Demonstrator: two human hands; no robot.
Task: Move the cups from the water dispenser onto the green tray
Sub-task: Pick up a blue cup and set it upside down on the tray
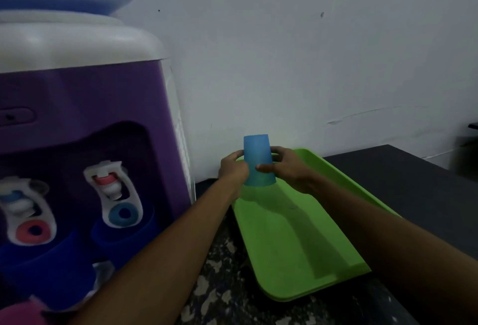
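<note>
At the bottom left corner of the frame a pink object (18, 311) shows, too blurred to identify. Above it, dark blue cups (46, 273) sit under the taps of the purple water dispenser (85, 97), which fills the left side; there seem to be two of them, though the dim light makes this hard to confirm. Two bare forearms reach up from the lower edge toward the centre. The green tray (297, 247) lies on the speckled bench (219, 298) at lower right, just beside the dispenser. Over the tray's far end, the left hand (232, 169) and right hand (287, 166) are both curled around an upturned light blue cup (257, 160), one on each side, its rim at or just above the tray floor. A pale wall (310, 53) stands behind.
</note>
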